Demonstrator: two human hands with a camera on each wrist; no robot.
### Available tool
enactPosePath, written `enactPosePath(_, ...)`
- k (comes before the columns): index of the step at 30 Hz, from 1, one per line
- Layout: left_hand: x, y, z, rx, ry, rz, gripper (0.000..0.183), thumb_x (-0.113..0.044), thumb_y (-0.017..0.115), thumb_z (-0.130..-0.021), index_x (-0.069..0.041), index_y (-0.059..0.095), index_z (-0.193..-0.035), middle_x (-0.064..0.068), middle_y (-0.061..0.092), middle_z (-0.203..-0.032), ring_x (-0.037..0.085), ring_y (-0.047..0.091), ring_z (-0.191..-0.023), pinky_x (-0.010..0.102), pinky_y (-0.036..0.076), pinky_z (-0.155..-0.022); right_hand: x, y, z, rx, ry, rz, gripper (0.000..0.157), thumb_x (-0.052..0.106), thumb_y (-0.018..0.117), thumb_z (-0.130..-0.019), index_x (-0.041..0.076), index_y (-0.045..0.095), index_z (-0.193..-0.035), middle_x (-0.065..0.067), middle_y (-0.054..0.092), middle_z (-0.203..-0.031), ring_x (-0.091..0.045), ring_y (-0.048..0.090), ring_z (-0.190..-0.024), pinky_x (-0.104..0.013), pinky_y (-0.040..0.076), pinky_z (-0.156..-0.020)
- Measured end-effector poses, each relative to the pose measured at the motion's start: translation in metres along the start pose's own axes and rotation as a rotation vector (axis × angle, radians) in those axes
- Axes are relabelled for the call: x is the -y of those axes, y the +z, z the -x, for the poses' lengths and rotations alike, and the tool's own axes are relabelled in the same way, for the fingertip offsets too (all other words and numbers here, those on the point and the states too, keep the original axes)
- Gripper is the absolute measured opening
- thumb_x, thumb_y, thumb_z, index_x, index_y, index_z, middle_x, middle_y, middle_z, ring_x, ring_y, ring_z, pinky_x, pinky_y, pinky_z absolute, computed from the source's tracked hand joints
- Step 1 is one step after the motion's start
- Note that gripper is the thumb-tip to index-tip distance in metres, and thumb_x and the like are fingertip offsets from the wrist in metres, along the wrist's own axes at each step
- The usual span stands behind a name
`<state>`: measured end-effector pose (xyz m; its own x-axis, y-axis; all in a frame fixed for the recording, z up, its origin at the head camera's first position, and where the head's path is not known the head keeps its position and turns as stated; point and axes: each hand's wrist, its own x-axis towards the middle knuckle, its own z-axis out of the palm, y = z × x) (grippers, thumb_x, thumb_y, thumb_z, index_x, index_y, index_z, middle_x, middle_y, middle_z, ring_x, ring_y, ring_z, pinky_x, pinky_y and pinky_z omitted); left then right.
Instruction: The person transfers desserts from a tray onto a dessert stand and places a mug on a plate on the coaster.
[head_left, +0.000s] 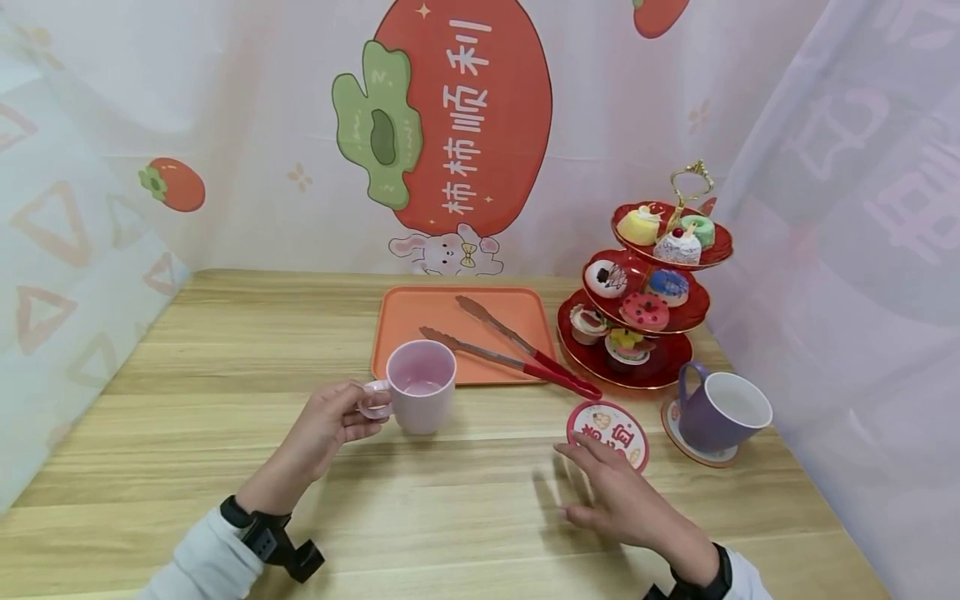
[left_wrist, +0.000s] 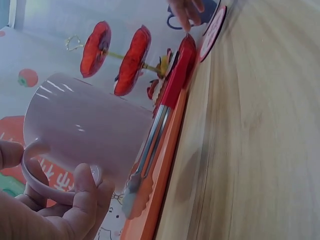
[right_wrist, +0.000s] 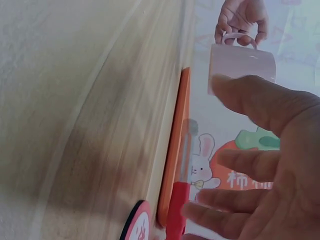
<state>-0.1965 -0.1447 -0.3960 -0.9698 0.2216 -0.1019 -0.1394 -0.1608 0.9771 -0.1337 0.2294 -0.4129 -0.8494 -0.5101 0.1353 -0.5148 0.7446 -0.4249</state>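
Note:
A pink mug point(head_left: 422, 392) hangs from my left hand point(head_left: 330, 425), whose fingers and thumb grip its handle at the left. In the left wrist view the mug point(left_wrist: 85, 125) shows above the tabletop, its handle pinched by the thumb and curled fingers. My right hand point(head_left: 615, 492) is spread with nothing in it, its fingertips overlapping a round red-rimmed coaster point(head_left: 626, 425) in the head view. Close beyond that coaster lie the red handles of a pair of tongs point(head_left: 517, 362). The right wrist view shows that hand's fingers point(right_wrist: 240, 200) apart and relaxed.
An orange tray point(head_left: 480, 300) lies at the back under the tongs' tips. Right of it stands a three-tier red cake stand point(head_left: 667, 367) with toy cakes and donuts. A purple mug point(head_left: 712, 421) sits tilted on another coaster point(head_left: 671, 425) near the table's right edge.

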Motion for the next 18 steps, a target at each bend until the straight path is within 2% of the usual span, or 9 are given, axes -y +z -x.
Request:
enactPosePath(4, 0.0, 0.007, 0.005, 0.045, -0.003, 0.006, 0.024, -0.005, 0.041, -0.09, -0.005, 0.059, -0.074, 0.012, 0.066, -0.098, 0.022, 0.064, -0.086, 0.032, 0.051, -0.073, 0.0, 0.001, -0.001, -0.059, -0.016, -0.04, 0.062, 0.027, 0.078, -0.075, 0.007, 0.052, -0.128, -0.019, 0.045, -0.133, -0.035, 0.043, -0.121, -0.057, 0.035, -0.09)
enactPosePath(10, 0.002, 0.019, 0.011, 0.131, -0.027, 0.003, 0.018, -0.007, 0.045, -0.091, -0.006, 0.056, -0.077, 0.015, 0.065, -0.101, 0.024, 0.064, -0.089, 0.034, 0.05, -0.075, 0.004, 0.002, -0.002, -0.171, -0.087, -0.065, 0.06, 0.024, 0.077, -0.077, 0.009, 0.052, -0.129, -0.012, 0.047, -0.133, -0.033, 0.044, -0.12, -0.056, 0.038, -0.088)
enactPosePath(15, 0.005, 0.03, 0.016, 0.216, -0.044, 0.005, 0.015, -0.01, 0.049, -0.092, -0.008, 0.056, -0.078, 0.011, 0.067, -0.101, 0.023, 0.064, -0.088, 0.035, 0.05, -0.075, 0.009, 0.002, -0.004, -0.174, -0.082, -0.089, 0.059, 0.024, 0.076, -0.077, 0.012, 0.052, -0.129, -0.01, 0.048, -0.133, -0.031, 0.044, -0.12, -0.054, 0.038, -0.089)
enactPosePath(18, 0.005, 0.036, 0.019, 0.259, -0.031, 0.002, 0.015, -0.011, 0.05, -0.092, -0.008, 0.058, -0.08, 0.009, 0.067, -0.1, 0.022, 0.063, -0.088, 0.034, 0.05, -0.074, 0.012, 0.003, -0.005, -0.158, -0.068, -0.104, 0.059, 0.028, 0.076, -0.078, 0.013, 0.051, -0.13, -0.009, 0.048, -0.133, -0.028, 0.044, -0.121, -0.054, 0.038, -0.09)
